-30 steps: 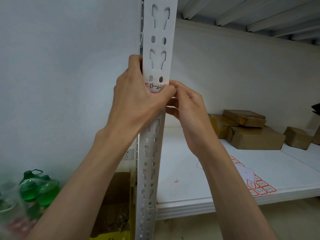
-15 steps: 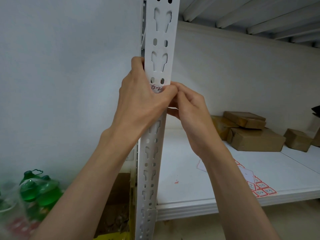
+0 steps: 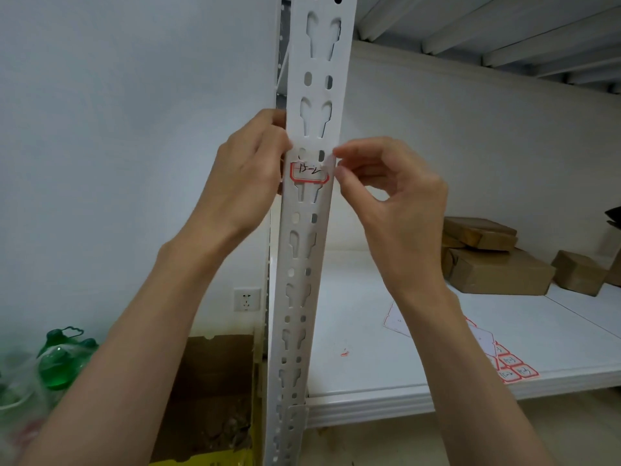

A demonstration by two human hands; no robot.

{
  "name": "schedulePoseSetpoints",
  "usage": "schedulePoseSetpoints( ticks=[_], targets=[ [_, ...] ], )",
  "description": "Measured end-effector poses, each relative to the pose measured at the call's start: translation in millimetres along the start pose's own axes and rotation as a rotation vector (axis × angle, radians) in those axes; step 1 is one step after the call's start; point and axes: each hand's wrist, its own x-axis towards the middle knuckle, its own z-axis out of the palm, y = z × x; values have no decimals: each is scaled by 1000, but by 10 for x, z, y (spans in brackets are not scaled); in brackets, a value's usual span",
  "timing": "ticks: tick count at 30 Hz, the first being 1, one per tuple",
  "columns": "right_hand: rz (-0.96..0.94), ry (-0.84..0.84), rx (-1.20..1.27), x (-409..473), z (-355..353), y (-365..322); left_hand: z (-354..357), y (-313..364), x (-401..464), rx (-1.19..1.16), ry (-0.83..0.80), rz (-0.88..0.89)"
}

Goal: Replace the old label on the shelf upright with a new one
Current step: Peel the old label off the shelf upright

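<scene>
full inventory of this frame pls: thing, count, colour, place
shelf upright: 1, white, slotted, centre
label: 1, white with red border, handwritten, on the upright between the hands
shelf board: 1, white, right
label sheet: 1, red-bordered stickers, front of the board
cardboard boxes: several, brown, back right of the board
wall socket: 1, white, left wall
green bottles: at least 2, bottom left
open carton: 1, brown, bottom centre-left
left hand: on the upright's left edge
right hand: fingertips at the label's right edge

pale wall (image 3: 117,129), wall socket (image 3: 247,299), white shelf (image 3: 386,381)
</scene>
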Motion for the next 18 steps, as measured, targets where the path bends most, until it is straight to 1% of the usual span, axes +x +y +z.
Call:
schedulePoseSetpoints(
  ticks=[5,8,13,18],
  targets=[
    [-115,18,-128,-13,14,12,3,30,-18,21,37,4],
    [-152,60,-195,-34,52,3,6,41,-16,21,37,2],
    [-116,116,-274,-69,141,-106,3,65,-13,16,45,5],
    [-46,89,-349,-16,163,-237,-4,95,-17,2,52,3]
  ],
)
